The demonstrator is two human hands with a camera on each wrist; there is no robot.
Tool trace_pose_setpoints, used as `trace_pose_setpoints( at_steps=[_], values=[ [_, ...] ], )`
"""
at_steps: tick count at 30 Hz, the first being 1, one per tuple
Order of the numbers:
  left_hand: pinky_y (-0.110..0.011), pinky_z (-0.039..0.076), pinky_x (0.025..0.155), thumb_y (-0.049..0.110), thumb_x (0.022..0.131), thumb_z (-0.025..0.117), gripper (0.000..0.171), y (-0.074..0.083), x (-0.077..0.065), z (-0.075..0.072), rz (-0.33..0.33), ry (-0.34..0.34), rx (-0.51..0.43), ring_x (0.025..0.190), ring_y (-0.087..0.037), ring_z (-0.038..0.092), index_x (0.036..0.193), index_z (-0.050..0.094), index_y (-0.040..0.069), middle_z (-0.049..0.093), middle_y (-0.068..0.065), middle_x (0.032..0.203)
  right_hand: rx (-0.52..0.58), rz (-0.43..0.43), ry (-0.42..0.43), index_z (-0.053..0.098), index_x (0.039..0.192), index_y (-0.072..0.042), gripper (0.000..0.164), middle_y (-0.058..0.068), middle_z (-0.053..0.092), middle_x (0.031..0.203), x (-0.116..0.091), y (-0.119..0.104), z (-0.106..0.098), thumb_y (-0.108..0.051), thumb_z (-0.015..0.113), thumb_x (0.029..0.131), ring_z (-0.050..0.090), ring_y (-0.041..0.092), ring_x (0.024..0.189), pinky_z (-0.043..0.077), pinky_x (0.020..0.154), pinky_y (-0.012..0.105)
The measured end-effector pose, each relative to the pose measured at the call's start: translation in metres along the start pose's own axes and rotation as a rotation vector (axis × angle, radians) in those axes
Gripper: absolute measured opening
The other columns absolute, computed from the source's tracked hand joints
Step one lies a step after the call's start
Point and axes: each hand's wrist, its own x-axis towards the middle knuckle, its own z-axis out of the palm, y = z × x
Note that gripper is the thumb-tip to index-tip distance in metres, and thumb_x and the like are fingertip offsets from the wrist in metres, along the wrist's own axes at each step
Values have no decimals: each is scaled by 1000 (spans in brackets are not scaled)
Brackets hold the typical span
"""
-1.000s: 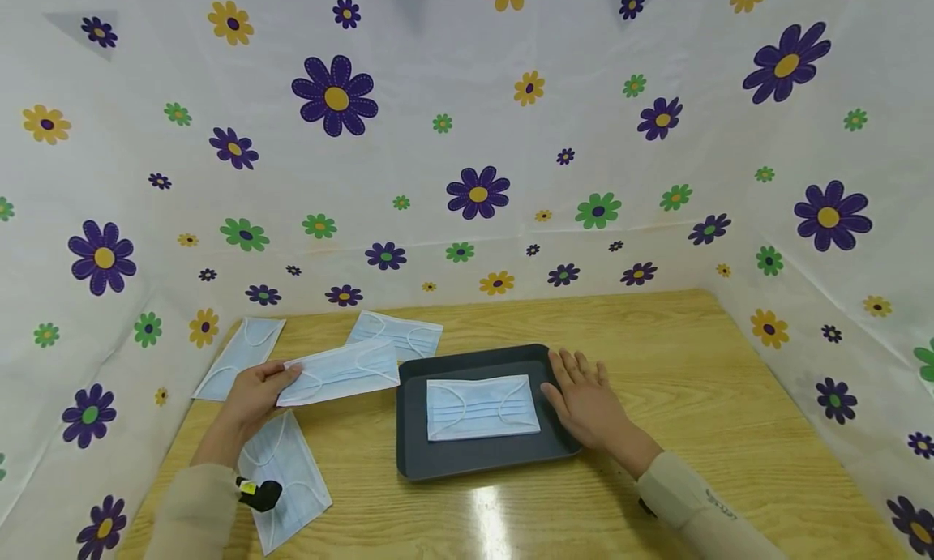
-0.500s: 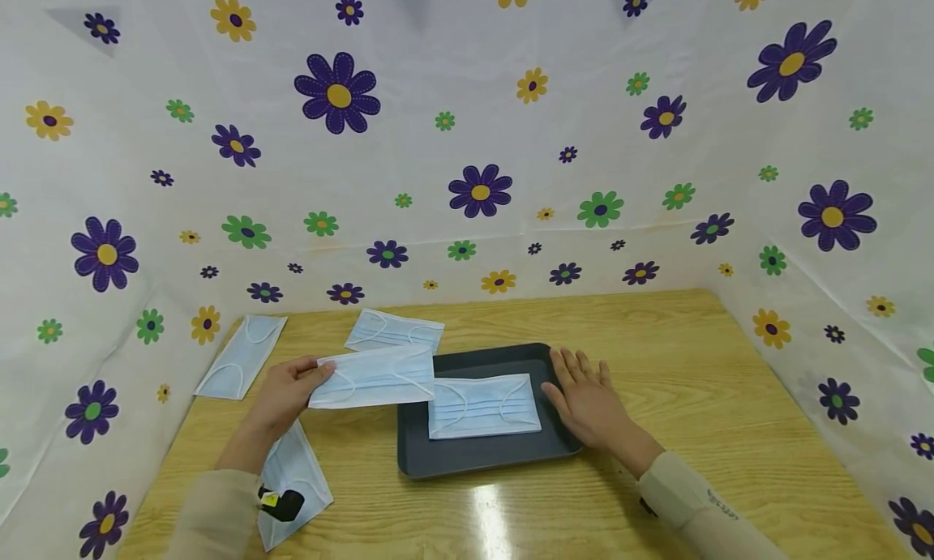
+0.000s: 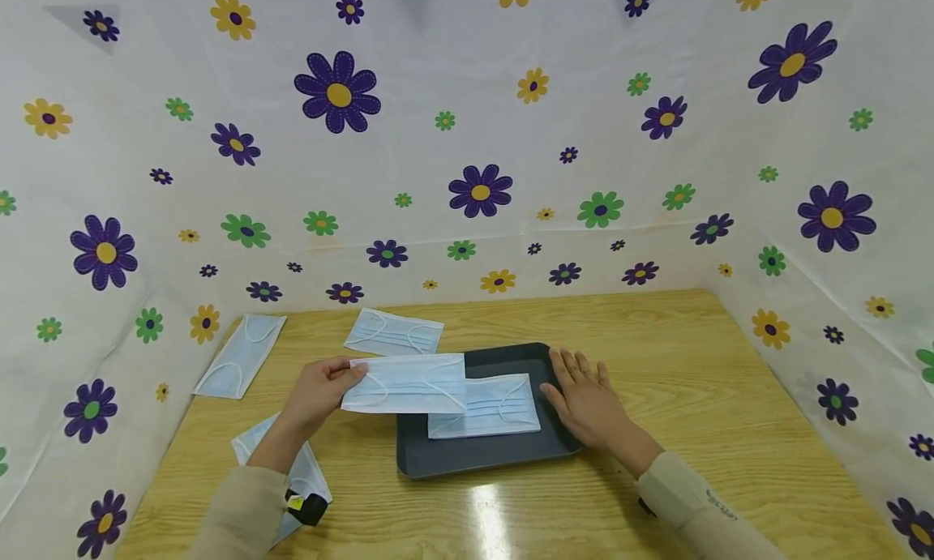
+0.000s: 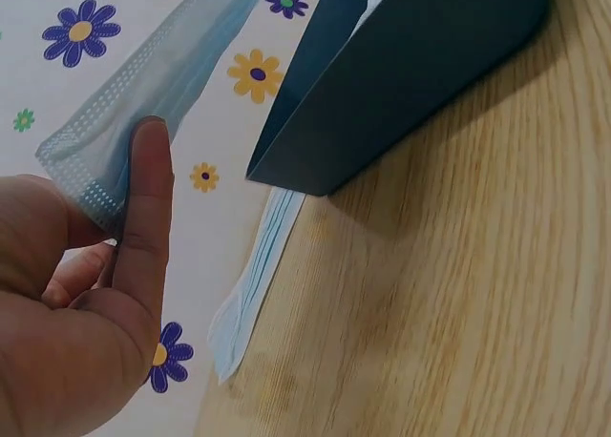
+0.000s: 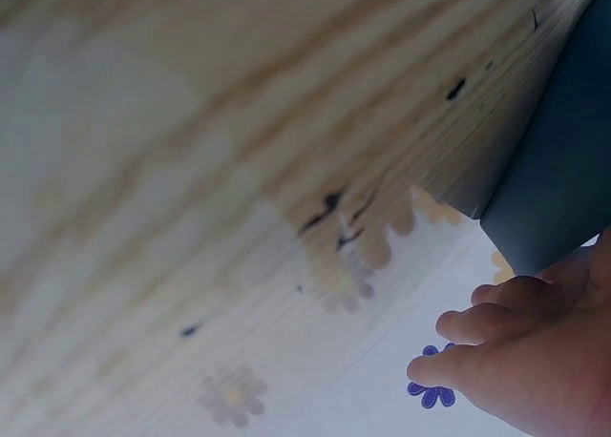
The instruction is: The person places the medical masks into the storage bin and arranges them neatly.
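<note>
My left hand [image 3: 319, 396] pinches a light blue face mask [image 3: 409, 384] by its left end. The mask hangs in the air above the left part of a dark grey tray [image 3: 481, 456], and in the left wrist view the held mask [image 4: 162, 84] is clear of the tray wall [image 4: 401, 84]. Another mask [image 3: 503, 406] lies flat in the tray, its left part hidden by the held one. With fingers straight, my right hand [image 3: 589, 406] rests against the tray's right edge; the right wrist view shows this hand [image 5: 535, 342] beside the tray's outer wall [image 5: 554, 160].
On the wooden table [image 3: 657, 341], one mask [image 3: 244, 357] lies at the far left and another mask [image 3: 394, 331] behind the tray. A third mask [image 3: 310, 471] lies partly under my left forearm. A flowered white cloth [image 3: 423, 155] walls the back and sides.
My left hand has carried the mask rightward, from left of the tray to over its left part. The right hand and the tray have stayed in place.
</note>
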Motion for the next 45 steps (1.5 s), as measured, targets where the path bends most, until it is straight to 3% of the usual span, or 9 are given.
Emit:
trace_pose_setpoints(
  at_steps=[9, 17, 24, 33, 39, 45],
  values=[
    [-21, 56, 65, 18, 107, 63, 35, -2, 4, 25, 22, -18, -28, 72, -7, 67, 126, 63, -12, 74, 2, 84, 8, -4, 7, 24, 166, 1, 69, 29, 31, 168, -1, -1, -2, -42, 40, 115, 28, 52, 156, 17, 122, 77],
    [-22, 57, 64, 17, 107, 63, 33, -3, 7, 49, 4, -36, -19, 73, -9, 69, 127, 66, -8, 77, -4, 88, 7, -2, 3, 24, 166, 1, 69, 29, 30, 168, -1, -1, -1, -42, 40, 114, 28, 52, 156, 17, 122, 76],
    [-24, 59, 65, 17, 107, 63, 33, 0, 4, 64, 32, -58, -13, 75, -9, 70, 128, 67, -9, 79, -10, 94, 9, -5, 8, 24, 166, 1, 69, 30, 31, 168, -1, -1, 0, -43, 40, 114, 29, 53, 155, 18, 122, 77],
    [-24, 59, 64, 11, 105, 65, 22, 0, 9, 82, 6, 10, -9, 73, -10, 69, 117, 72, -6, 78, -9, 90, 9, 1, -4, 23, 166, 1, 70, 30, 31, 168, 1, 0, 1, -44, 40, 114, 29, 52, 155, 18, 122, 76],
    [-25, 61, 64, 11, 105, 65, 24, 1, 10, 92, 22, 20, 13, 75, -11, 71, 121, 71, -5, 79, -13, 94, 12, 4, -9, 23, 166, 1, 71, 30, 32, 167, 1, 0, 1, -45, 40, 114, 30, 53, 155, 19, 123, 76],
    [-27, 62, 66, 14, 106, 63, 30, 1, 11, 96, -18, 23, -21, 77, -12, 72, 128, 69, -5, 79, -14, 100, 10, 1, -4, 24, 166, 1, 71, 30, 33, 167, 1, 0, 1, -45, 40, 114, 30, 53, 155, 20, 122, 75]
  ],
)
